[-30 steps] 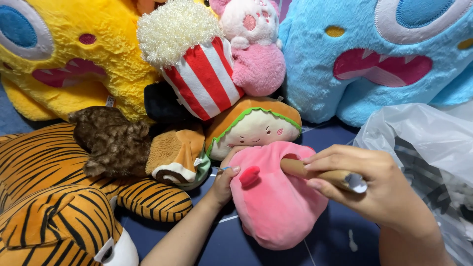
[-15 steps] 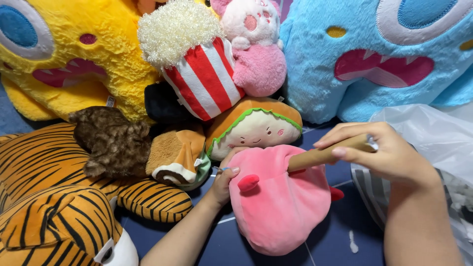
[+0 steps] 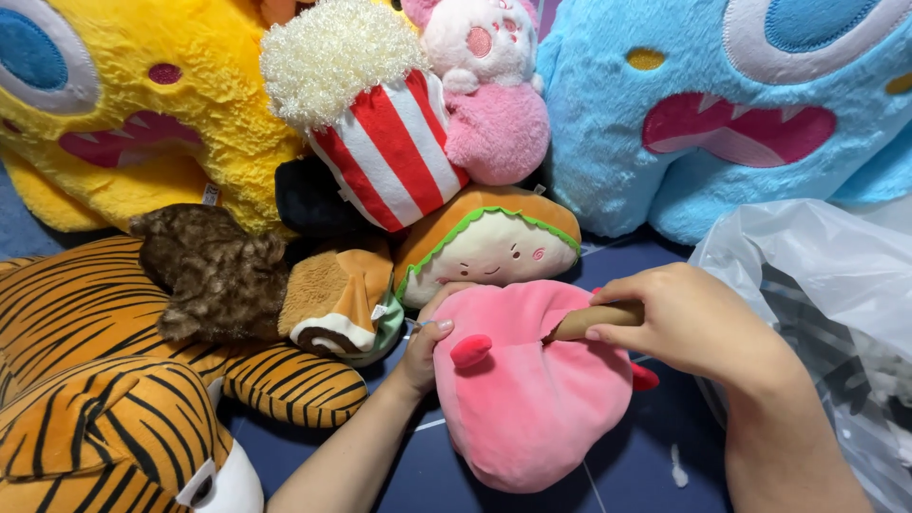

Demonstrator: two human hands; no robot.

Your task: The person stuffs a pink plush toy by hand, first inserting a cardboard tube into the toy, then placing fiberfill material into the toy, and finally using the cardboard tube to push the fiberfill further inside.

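Observation:
A pink plush toy (image 3: 532,399) with a small red nub lies on the dark blue surface in the lower middle. My left hand (image 3: 427,347) grips its upper left edge, fingers curled over the fabric. My right hand (image 3: 693,318) is closed around a brown wooden stick (image 3: 594,321). The stick's tip is pushed into an opening at the top of the pink toy. A bit of red (image 3: 644,378) pokes out at the toy's right side.
Plush toys crowd the back: yellow monster (image 3: 142,114), striped popcorn toy (image 3: 380,133), pink bear (image 3: 494,104), blue monster (image 3: 741,114), sandwich toy (image 3: 489,247). A tiger plush (image 3: 104,380) fills the left. A clear plastic bag (image 3: 826,304) lies at right.
My right hand has moved left and down, driving the wooden stick deeper into the pink toy. The left hand keeps its hold on the toy's edge.

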